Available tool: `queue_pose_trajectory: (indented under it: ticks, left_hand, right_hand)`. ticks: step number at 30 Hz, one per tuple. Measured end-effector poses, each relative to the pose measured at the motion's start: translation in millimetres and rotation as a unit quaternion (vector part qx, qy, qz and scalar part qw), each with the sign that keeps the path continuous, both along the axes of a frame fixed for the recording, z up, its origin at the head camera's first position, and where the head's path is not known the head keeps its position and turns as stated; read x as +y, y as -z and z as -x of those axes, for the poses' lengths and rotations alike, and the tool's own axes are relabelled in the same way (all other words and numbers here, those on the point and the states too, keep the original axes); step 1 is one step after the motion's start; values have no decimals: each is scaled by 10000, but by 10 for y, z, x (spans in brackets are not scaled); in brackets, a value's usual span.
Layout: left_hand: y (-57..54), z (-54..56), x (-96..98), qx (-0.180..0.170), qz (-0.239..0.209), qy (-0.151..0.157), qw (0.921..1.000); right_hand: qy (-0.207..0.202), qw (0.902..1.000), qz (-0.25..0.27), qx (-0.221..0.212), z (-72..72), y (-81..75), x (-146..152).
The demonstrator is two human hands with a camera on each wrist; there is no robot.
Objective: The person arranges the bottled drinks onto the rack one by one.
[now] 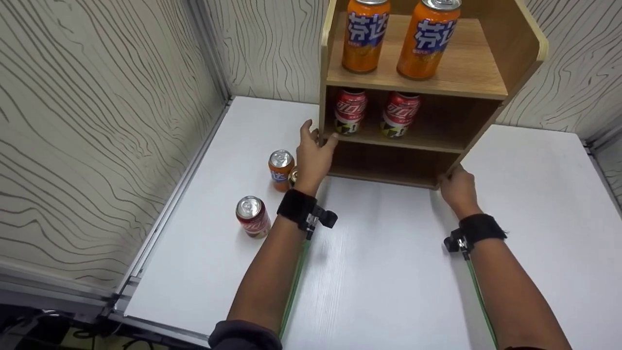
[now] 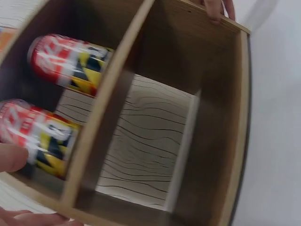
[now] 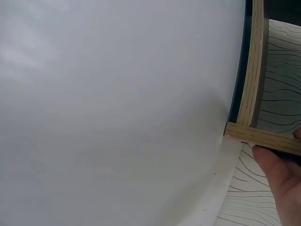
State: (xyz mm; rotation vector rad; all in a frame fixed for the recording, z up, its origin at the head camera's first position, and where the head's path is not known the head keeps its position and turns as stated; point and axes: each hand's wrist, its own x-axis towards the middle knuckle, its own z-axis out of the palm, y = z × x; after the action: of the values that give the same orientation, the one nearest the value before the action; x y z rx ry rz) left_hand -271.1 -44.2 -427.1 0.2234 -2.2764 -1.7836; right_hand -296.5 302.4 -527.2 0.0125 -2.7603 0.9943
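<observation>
A wooden shelf unit (image 1: 510, 58) stands at the back of the white table. My left hand (image 1: 315, 158) grips its left side panel, thumb at the front edge near the middle board. Low on the right side, my right hand (image 1: 458, 189) holds the panel close to the bottom corner, as the right wrist view also shows. Two orange soda cans (image 1: 367, 36) stand on the upper board. Below them, two red cola cans (image 2: 70, 61) stand in the middle compartment, one right beside my left thumb (image 2: 11, 157). The bottom compartment (image 2: 146, 136) holds nothing.
Left of my left forearm, a red cola can (image 1: 253, 217) and an orange soda can (image 1: 281, 170) stand on the table (image 1: 379, 272). Another can (image 1: 293, 176) is mostly hidden behind my left hand. Wood-patterned walls (image 1: 112, 97) border the table's left and back.
</observation>
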Motion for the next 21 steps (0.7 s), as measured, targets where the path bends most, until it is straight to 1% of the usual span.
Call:
queue_pose_trajectory:
  ticks: [2,4,6,10,13,17,19,21]
  left_hand:
    - [-43,-79,-43,46,-86,110,9999]
    - [-67,-178,-96,180,-123,223,9995]
    - [-68,-297,-158,407,-91,361,9985]
    - [-48,-555,-247,999,-36,650,9929]
    - [-39,-773,-276,1317,211,757,9882]
    - [-23,-1038,-292,1654,703,871,9798]
    - [16,-1144,-313,1784,969,871,9753]
    - [79,-1240,-344,1834,1207,758,9726]
  right_hand:
    - [22,10000,-6,-2,1,6,-1]
    - [37,10000,-18,-8,3,12,0]
    - [38,10000,-16,-27,3,18,4]
    - [27,10000,45,-5,5,23,18]
    - [1,10000,58,-7,5,23,23]
    - [-40,9999,56,-105,-5,18,15]
    - [-81,9999,91,-120,-7,17,5]
    - [-61,9999,88,-106,-6,17,0]
